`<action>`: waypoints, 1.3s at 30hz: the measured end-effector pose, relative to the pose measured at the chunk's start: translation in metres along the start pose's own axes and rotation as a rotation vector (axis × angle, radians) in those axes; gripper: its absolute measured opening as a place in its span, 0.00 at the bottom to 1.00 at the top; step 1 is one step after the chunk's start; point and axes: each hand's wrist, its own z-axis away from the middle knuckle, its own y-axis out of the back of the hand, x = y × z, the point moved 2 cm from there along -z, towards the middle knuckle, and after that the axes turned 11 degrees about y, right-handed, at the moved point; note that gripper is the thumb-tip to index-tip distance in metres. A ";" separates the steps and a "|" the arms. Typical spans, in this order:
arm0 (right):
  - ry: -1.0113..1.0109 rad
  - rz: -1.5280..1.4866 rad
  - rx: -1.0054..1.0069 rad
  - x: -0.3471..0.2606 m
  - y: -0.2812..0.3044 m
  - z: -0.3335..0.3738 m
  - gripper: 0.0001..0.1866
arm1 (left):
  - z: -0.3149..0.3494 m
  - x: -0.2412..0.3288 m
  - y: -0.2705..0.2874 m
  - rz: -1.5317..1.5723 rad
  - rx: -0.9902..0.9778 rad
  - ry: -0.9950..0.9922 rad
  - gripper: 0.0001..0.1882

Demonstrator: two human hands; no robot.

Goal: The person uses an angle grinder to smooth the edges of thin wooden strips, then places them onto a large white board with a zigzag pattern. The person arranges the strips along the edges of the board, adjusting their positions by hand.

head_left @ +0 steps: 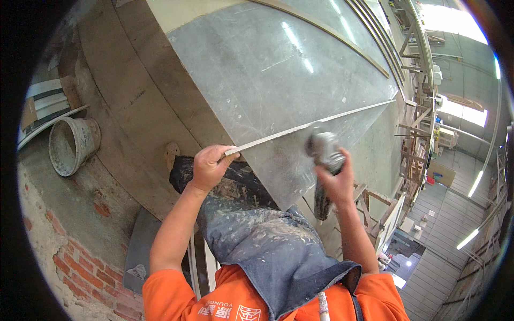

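My left hand point(209, 167) pinches the near end of a long, thin, pale strip point(316, 124), which slants away to the right over a grey sheet-topped table point(230, 69). In my right hand point(339, 179) is an angle grinder point(326, 150), its fingers wrapped round the body. The grinder's head is blurred and sits right against the strip's near side, around its middle; whether it touches cannot be made out. Its dark handle end points down toward me.
A dusty bucket point(74, 144) stands at the left beside a worn wall with bare brick point(88, 270). Brown boards point(134, 91) border the table's left side. Long thin strips point(326, 35) lie across its far part. Wooden frames point(369, 206) stand at the right.
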 end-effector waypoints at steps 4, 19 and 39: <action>0.163 0.224 -0.379 -0.090 -0.041 0.015 0.44 | 0.000 0.001 -0.001 0.004 0.003 -0.023 0.09; 0.165 0.337 -0.546 -0.118 -0.056 0.005 0.43 | -0.006 0.006 0.001 0.044 -0.015 -0.068 0.07; -0.253 0.291 0.202 0.083 0.098 -0.106 0.41 | 0.002 0.017 0.020 0.010 -0.073 0.299 0.05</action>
